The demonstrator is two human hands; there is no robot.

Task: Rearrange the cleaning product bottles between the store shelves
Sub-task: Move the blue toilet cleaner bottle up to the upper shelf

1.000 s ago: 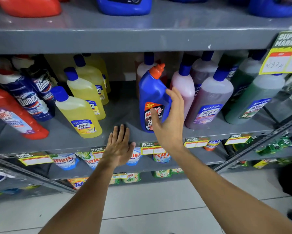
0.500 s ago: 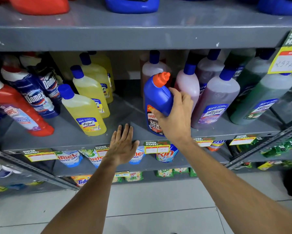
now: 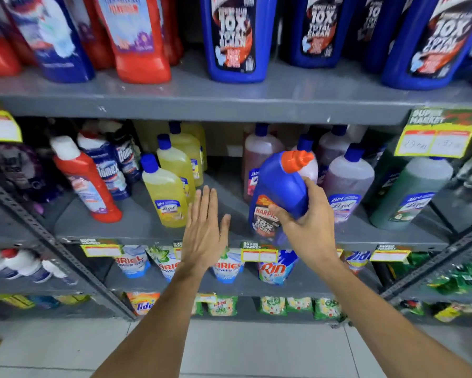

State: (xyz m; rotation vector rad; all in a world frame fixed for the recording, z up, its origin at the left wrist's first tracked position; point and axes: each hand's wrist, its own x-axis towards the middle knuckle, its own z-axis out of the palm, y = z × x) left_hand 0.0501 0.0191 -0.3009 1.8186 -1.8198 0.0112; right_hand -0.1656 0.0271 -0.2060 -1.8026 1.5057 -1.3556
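A blue Harpic bottle with an orange cap is gripped by my right hand around its neck and shoulder, lifted and tilted off the middle grey shelf. My left hand is flat and open with fingers together, held over the shelf's front edge beside a yellow bottle. On the upper shelf stand more blue Harpic bottles and red bottles.
Purple bottles and a green bottle stand right of the lifted bottle. A red bottle and Domex bottles lean at the left. Detergent pouches fill the lower shelves. Yellow price tags hang from the shelf edges.
My right hand closed on the blue bottle and raised it off the shelf, tilting it. The view rose, bringing the upper shelf's bottles into sight. The left hand lifted slightly.
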